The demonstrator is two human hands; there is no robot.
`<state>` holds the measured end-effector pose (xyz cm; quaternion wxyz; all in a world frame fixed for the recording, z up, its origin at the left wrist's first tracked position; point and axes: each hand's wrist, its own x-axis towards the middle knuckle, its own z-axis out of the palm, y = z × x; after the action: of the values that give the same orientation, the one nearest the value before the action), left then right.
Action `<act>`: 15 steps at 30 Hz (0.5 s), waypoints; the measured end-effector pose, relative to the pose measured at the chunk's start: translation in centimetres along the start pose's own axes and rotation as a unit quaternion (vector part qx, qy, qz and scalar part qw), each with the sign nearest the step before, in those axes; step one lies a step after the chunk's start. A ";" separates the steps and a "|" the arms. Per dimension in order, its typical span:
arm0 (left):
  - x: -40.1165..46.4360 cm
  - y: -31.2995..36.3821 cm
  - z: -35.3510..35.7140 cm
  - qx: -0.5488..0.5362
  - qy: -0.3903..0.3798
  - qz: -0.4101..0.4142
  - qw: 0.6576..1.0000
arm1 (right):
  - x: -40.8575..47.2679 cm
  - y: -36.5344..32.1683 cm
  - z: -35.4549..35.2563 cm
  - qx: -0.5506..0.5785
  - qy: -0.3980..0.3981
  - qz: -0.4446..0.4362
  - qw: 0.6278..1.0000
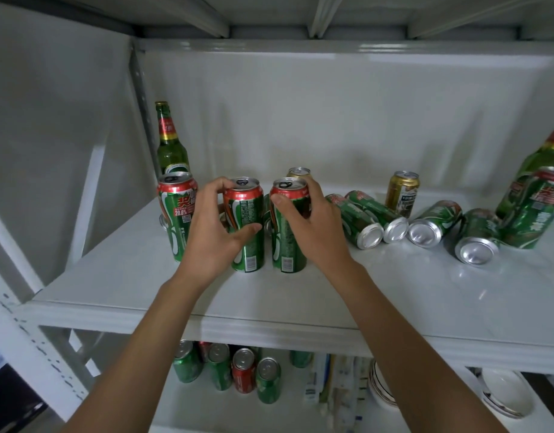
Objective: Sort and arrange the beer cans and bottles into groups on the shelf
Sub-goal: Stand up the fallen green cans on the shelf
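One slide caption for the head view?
Left hand and right hand each grip an upright green can on the shelf.

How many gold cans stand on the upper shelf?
2: one gold can behind the right hand, mostly hidden; another upright near the back, beside the toppled green cans. Others may be hidden.

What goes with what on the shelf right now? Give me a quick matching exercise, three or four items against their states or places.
Items:
1. left hand
2. gold can
3. bottle
4. four green cans

States:
A. lying on their sides, bottoms toward the camera
B. upright at the back left corner
C. gripping an upright green can
D. upright near the back wall, right of the hands

Pairs: 1-C, 2-D, 3-B, 4-A
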<state>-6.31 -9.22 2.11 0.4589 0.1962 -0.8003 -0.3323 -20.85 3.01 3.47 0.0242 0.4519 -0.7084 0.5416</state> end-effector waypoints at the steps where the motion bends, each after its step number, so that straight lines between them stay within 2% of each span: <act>1: -0.1 0.2 0.0 0.002 0.003 -0.002 1.000 | 0.0 -0.2 -0.3 0.004 -0.007 0.005 1.000; 3: -0.2 0.9 0.0 0.021 0.019 0.008 1.000 | -0.2 -0.4 -1.2 -0.003 -0.021 0.004 1.000; 6: -0.4 2.6 0.0 0.077 0.065 0.076 0.992 | -0.8 0.2 -3.1 -0.021 -0.013 0.014 1.000; 11: -0.2 6.6 1.5 0.108 0.141 0.231 0.957 | -1.9 2.9 -8.8 -0.057 0.085 0.007 0.995; 15: -0.7 9.5 4.8 0.081 0.148 0.320 0.932 | -2.6 5.7 -14.3 -0.106 0.137 0.026 0.985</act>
<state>-10.20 -0.44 6.76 0.6365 0.0135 -0.7681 -0.0690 -29.61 15.92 3.74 0.1550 0.3500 -0.7631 0.5207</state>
